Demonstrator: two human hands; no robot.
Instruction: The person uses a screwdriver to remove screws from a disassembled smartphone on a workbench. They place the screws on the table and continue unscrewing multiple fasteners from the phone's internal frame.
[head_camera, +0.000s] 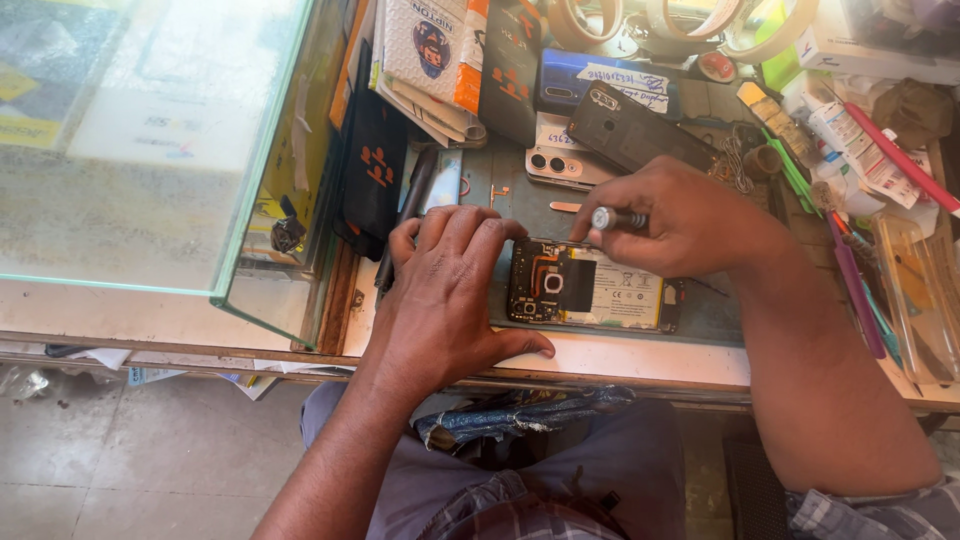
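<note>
An opened smartphone lies flat on the workbench with its back cover off, showing the black circuit board and the white-labelled battery. My left hand presses down beside its left end, fingers curled over the top left corner and thumb along the bench's front edge. My right hand hovers over the phone's upper right part and pinches a small screwdriver with a silver cap, its tip hidden behind my fingers.
A glass display case stands at the left. Other phones and back covers, packaged accessories, tape rolls, tweezers, pens and tubes crowd the back and right of the bench.
</note>
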